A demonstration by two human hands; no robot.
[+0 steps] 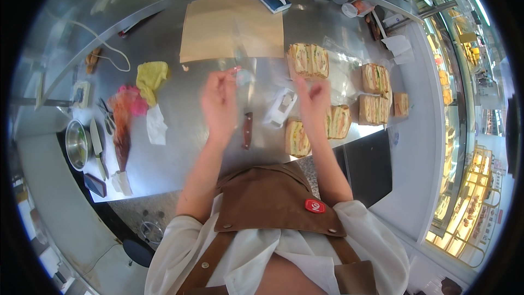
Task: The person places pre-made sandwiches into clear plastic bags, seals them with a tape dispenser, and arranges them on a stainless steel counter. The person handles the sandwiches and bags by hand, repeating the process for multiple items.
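Note:
My left hand is raised over the steel table. Its fingertips pinch a small, pale round sticker-like piece, blurred by motion. My right hand hovers with curled fingers among cut sandwiches; blur hides whether it holds anything. Beyond it sits a halved sandwich with its layered filling facing up. Another sandwich is partly covered by my right forearm. Between my hands lies a white plastic dispenser. A long knife with a brown handle lies below the left fingertips, blade pointing away.
More sandwiches stand at the right beside clear plastic wrap. Brown paper covers the far middle. At left are a yellow cloth, a filled piping bag, scissors, a second knife, a metal bowl and a phone.

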